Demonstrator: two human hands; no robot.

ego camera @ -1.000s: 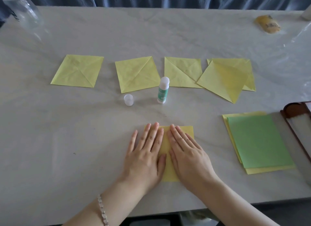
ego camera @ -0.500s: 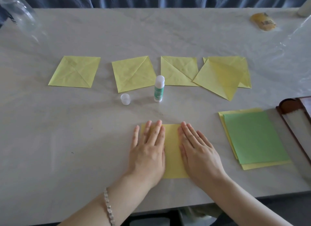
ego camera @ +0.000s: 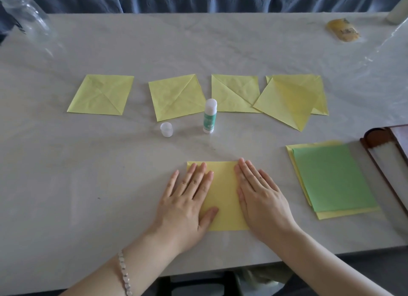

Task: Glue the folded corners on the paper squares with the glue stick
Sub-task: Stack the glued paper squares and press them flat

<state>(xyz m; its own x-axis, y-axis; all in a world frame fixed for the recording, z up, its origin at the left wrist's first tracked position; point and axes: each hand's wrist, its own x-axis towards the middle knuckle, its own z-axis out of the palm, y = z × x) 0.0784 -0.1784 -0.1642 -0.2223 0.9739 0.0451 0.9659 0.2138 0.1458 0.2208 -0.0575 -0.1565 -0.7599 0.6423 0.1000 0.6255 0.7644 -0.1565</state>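
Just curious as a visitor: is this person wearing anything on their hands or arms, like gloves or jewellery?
No gloves, no sleeves in view: left hand and right hand are bare. A bracelet of small pale beads sits on the left wrist. No rings or watch show.

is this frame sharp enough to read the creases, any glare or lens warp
Head view: dim, flat light, faint shadows; creases on the folded squares read clearly; the table's far edge bows toward the corners; glare streaks the clear plastic sheet at right; the bottle top left looks smeared.
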